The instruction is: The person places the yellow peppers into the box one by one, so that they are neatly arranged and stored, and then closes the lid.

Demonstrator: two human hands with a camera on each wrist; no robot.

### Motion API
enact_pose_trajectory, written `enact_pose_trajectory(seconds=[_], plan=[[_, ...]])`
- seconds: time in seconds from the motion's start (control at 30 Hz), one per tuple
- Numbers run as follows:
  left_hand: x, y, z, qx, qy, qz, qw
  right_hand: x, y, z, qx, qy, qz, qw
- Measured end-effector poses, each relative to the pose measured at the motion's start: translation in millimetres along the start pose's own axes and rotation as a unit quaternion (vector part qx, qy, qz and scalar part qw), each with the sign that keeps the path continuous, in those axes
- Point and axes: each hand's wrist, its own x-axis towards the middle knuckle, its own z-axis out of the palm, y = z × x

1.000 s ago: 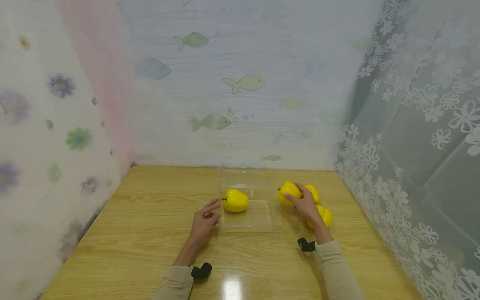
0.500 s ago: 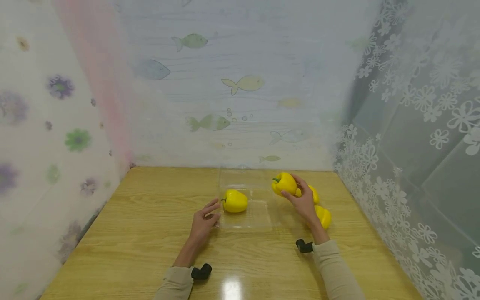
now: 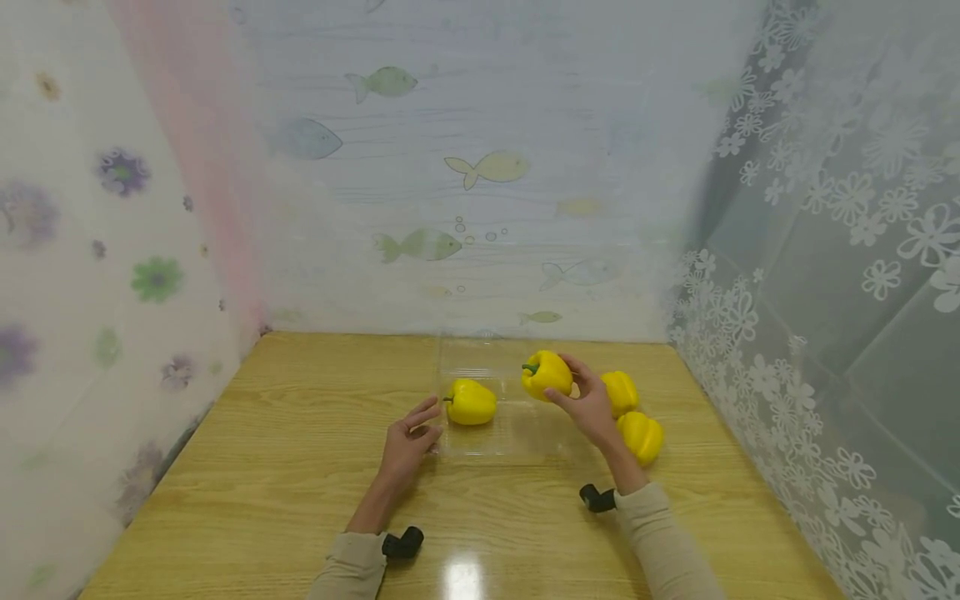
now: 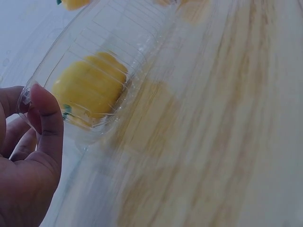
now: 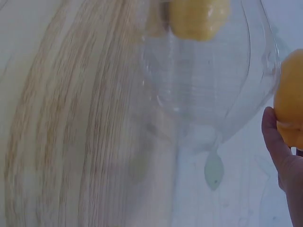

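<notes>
My right hand (image 3: 591, 408) holds a yellow bell pepper (image 3: 547, 375) with a green stem, raised over the right part of a clear plastic clamshell box (image 3: 517, 429). In the right wrist view the thumb lies along the side of that held pepper (image 5: 289, 101). Another yellow bell pepper (image 3: 471, 402) lies inside the box at its left end, stem to the left. My left hand (image 3: 408, 442) pinches the box's left rim between thumb and fingers, seen close in the left wrist view, where the boxed pepper (image 4: 92, 85) shows through the clear wall.
Two more yellow bell peppers, a rear one (image 3: 619, 393) and a front one (image 3: 641, 437), lie on the wooden table (image 3: 300, 467) right of the box. The box's clear lid (image 3: 486, 354) is folded back toward the fish-patterned curtain (image 3: 480, 208).
My right hand has lifted the bell pepper and carried it left, away from the two others, to over the box. The left hand has stayed at the box's left rim.
</notes>
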Motion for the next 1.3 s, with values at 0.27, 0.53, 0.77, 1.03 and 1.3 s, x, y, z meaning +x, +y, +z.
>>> enact_pose_trajectory(seconds=[0.27,0.53,0.77,1.03,1.3], plan=[[0.2,-0.1,-0.4,-0.004,-0.002,0.001,1.0000,2.8,1.7,15.3,-0.027,-0.030,0.023,0.9989],[1.2,-1.3,-0.3,-0.005,0.000,-0.001,1.0000,8.1,9.8,25.9,-0.016,-0.056,0.070,0.9959],[-0.1,-0.5,1.0,-0.005,0.006,-0.002,1.0000,7.0,13.7,30.5,-0.010,-0.076,0.083,0.9936],[-0.2,0.1,1.1,0.001,0.005,-0.002,1.0000,6.1,11.0,30.3,-0.014,-0.093,0.096,0.9909],[-0.6,0.9,0.3,0.004,0.000,-0.002,1.0000,7.6,5.7,30.9,-0.027,-0.109,0.114,0.9872]])
